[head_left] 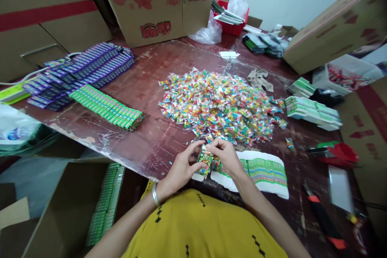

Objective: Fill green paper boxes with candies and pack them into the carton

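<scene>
Grasping a small green carton (204, 163) at the lower centre of the frame, the left hand (183, 165) seems to steady it while the right hand (225, 154) pinches its top end, perhaps for control. Overlapping green cards (268, 172) lie lower right, probably for easy pickup. Beyond, mid-frame, wrapped candies (217, 105) are heaped within reach; at left, a green row (105, 107) sits aligned, likely saving space.

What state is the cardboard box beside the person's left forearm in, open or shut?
Open: rows of green packets show inside the cardboard box. How full it is, I cannot tell.
</scene>
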### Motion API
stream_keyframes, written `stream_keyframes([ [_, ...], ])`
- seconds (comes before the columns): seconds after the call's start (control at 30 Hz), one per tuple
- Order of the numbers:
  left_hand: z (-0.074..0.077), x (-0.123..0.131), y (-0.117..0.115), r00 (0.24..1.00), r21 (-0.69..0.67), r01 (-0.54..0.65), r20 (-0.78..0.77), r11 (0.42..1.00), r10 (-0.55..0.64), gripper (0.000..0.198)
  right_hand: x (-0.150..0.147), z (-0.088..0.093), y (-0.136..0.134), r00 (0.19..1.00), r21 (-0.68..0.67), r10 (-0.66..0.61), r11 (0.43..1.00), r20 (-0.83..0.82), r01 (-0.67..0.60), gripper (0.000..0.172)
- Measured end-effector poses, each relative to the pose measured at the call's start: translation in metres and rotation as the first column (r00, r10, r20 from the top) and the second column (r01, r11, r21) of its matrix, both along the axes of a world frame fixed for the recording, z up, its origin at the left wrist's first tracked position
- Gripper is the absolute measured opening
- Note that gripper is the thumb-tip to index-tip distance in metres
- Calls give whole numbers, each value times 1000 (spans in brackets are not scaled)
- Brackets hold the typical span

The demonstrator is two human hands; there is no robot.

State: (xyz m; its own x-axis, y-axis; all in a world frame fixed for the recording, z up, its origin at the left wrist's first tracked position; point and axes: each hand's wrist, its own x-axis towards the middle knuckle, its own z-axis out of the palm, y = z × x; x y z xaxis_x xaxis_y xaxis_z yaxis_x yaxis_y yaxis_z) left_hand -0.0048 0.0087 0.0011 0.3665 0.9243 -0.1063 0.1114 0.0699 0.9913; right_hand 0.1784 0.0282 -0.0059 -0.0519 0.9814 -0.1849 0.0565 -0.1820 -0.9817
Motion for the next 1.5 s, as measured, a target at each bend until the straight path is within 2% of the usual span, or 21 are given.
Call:
stream_keyframes([
  [0.1,-2,1,0,999,-25,-16,44,1000,17,47,-6,6,-7,991,141,-21,990,132,2,28],
  [0.2,-5,0,0,994,-60,-53,90,997,59,34,-8,13,-16,973,281,6,957,230,-72,24],
  [0.27,-8,-2,1,991,-80,-83,96,993,91,31,-2,15,-16,955,301,65,941,290,-155,22],
  [0.33,-11,-7,4,985,-92,-141,88,986,149,30,11,13,-10,923,298,16,944,384,-140,23],
  [0.43,-13,-16,10,959,-68,-277,38,959,279,32,30,3,7,778,308,-140,949,613,-72,23],
  [0.53,-14,-24,17,929,-35,-370,4,928,371,33,32,-9,23,572,225,-77,955,816,-192,19],
  [0.63,-15,-31,21,911,-53,-410,21,911,412,41,15,-17,33,383,119,-22,965,924,-232,29],
  [0.7,-16,-36,22,914,-73,-406,0,911,407,49,4,-19,38,311,80,-4,969,951,-233,38],
  [0.73,-17,-38,22,921,-81,-388,-22,918,388,49,0,-19,40,307,63,13,969,952,-238,38],
  [0.8,-17,-43,21,943,-97,-329,-75,939,323,40,-2,-19,43,349,45,51,964,936,-262,31],
  [0.93,-22,-48,18,970,-112,-221,-128,969,206,20,9,-23,47,475,64,110,940,873,-335,6],
  [0.97,-23,-48,17,973,-112,-211,-121,971,197,19,12,-24,47,501,76,113,937,858,-341,5],
  [1.1,-26,-39,15,986,-113,-165,-45,980,161,27,19,-24,46,604,122,113,935,789,-334,25],
  [1.17,-25,-34,13,989,-73,-145,-48,987,142,35,19,-16,45,725,155,89,952,683,-263,20],
  [1.23,-23,-29,11,987,-21,-139,-86,990,136,38,15,-2,43,888,166,23,980,460,-111,20],
  [1.3,-20,-23,9,983,22,-137,-119,990,139,36,8,13,38,977,142,-72,989,201,44,28],
  [1.33,-19,-20,8,982,40,-136,-127,990,140,35,2,20,35,989,135,-108,986,104,93,31],
  [1.4,-17,-14,6,980,68,-134,-138,989,142,34,-11,29,28,988,155,-152,977,15,148,33],
  [1.5,-14,-6,5,979,82,-128,-147,988,140,33,-28,30,19,977,240,-191,957,97,163,27],
])
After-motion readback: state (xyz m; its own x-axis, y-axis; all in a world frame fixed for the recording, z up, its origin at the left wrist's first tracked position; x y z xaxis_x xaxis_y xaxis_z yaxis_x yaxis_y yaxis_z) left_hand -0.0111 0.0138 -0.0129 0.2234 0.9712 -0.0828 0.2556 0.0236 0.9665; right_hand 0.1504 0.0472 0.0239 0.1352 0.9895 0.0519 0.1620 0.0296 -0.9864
